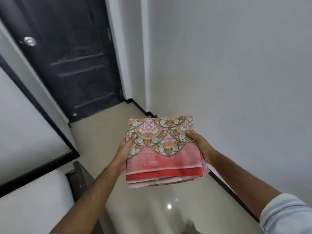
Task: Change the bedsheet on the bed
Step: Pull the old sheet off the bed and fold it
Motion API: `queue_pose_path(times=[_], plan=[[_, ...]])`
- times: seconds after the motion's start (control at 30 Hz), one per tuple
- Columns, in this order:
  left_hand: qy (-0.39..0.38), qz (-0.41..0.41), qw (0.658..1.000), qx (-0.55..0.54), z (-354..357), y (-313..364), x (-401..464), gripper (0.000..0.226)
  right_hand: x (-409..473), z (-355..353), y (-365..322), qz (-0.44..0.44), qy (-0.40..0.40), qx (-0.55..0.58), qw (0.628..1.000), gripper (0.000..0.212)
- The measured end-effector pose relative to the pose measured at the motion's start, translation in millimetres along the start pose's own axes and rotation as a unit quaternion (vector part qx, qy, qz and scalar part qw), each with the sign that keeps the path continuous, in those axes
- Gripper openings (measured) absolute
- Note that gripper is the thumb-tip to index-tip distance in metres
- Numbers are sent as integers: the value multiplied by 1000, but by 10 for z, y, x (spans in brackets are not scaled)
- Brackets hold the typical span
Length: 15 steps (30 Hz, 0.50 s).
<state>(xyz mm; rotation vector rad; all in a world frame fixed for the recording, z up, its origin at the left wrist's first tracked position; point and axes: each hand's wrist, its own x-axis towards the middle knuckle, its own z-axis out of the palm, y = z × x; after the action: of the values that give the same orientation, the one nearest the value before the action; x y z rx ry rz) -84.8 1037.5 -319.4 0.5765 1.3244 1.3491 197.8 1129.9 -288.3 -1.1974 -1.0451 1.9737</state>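
A folded bedsheet (162,149), pink and red with an orange and white scalloped pattern, is held level in front of me above the floor. My left hand (124,149) grips its left edge, thumb on top. My right hand (200,146) grips its right edge, thumb on top and fingers underneath. The bed (32,206), a bare white mattress on a dark frame, lies at the lower left.
A dark panelled door (67,61) with a round silver knob stands shut ahead on the left. A white wall (228,73) runs along the right with a black skirting. A shiny beige tiled floor (152,208) stretches between bed and wall. A white panel with a dark edge (25,124) stands left.
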Motion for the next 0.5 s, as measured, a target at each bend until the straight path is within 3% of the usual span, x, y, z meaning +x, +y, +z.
queue_pose_path(times=[0.23, 0.4, 0.5], plan=[[134, 28, 990, -30, -920, 536, 1195, 38, 2091, 1012, -576, 37, -138, -54, 988, 49], [233, 53, 969, -65, -1647, 1091, 1786, 42, 3368, 2136, -1052, 91, -233, -109, 962, 33], [314, 76, 941, -99, -2137, 1371, 1920, 37, 3999, 2984, -1145, 102, -303, -149, 936, 41]])
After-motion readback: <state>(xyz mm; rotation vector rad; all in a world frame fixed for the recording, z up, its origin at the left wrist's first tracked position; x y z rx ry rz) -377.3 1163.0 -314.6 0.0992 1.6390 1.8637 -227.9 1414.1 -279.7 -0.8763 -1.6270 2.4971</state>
